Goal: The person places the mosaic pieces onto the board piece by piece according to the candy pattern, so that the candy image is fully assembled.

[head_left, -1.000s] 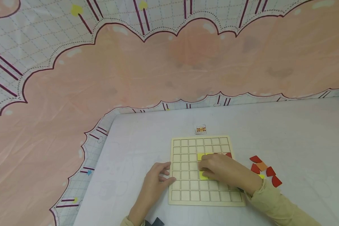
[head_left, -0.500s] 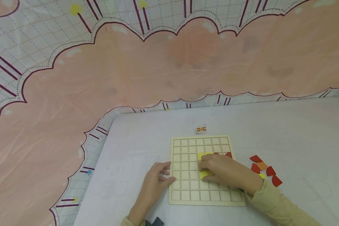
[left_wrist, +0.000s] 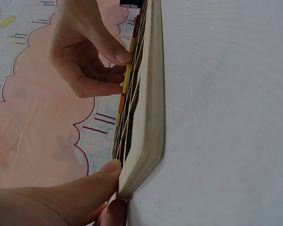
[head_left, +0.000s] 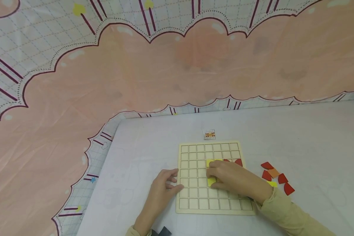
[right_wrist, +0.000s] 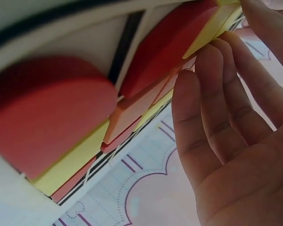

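Note:
My left hand point(head_left: 164, 183) holds the left edge of a pale wooden grid board point(head_left: 191, 203), its thumb by the rim in the left wrist view. Over the board's middle, my right hand point(head_left: 233, 175) pinches a yellow square tile point(head_left: 211, 182) with thumb and fingertips, at the grid surface. In the row above lie yellow tiles point(head_left: 209, 163) and red rounded tiles point(head_left: 238, 162), partly hidden by that hand. The right wrist view shows red pieces point(right_wrist: 52, 113) and an orange tile point(right_wrist: 129, 115) on the board beneath the palm.
Right of the board lie several loose red pieces point(head_left: 288, 189), an orange square point(head_left: 273, 173) and a yellow piece point(head_left: 272, 184). A small printed pattern card point(head_left: 209, 134) lies beyond the board's far edge. All rest on a white table surface point(head_left: 318, 141).
The yellow tile under my right thumb has shifted slightly left, and the right fingers have edged with it. My left hand stays in place at the board's edge.

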### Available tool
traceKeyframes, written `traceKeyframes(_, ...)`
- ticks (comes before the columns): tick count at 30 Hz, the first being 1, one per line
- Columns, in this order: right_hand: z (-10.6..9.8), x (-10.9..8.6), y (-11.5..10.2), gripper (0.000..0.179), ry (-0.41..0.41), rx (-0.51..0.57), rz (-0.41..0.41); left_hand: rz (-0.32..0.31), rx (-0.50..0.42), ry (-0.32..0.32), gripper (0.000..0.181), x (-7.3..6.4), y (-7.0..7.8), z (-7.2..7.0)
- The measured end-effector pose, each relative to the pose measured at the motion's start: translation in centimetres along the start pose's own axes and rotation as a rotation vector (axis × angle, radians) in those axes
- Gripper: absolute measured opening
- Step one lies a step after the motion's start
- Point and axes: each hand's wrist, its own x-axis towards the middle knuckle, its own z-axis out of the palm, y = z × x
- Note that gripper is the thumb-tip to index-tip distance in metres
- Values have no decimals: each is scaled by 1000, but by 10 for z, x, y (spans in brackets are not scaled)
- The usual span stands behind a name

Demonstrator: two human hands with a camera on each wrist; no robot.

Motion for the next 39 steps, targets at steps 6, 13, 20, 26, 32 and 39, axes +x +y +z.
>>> traceKeyframes(6,-4,-3,-1,16,-16,4,33,-6,14,-1,53,0,0,0)
traceKeyframes(13,-12,-14,2,23,3,33,88,7,2,1,52,-4,-1,-1)
traceKeyframes(20,-23,-24,11,11,50,10,58,26,-6,5,52,-5,0,-1)
traceKeyframes(26,-33,-36,21,10,82,-12,71,26,-1,6,52,-3,1,-1)
traceKeyframes(32,-37,-45,33,12,81,-40,72,22,3,5,53,-3,0,-1)
traceKeyframes(39,-39,-55,42,20,60,-56,103,19,9,2,53,-2,1,-1)
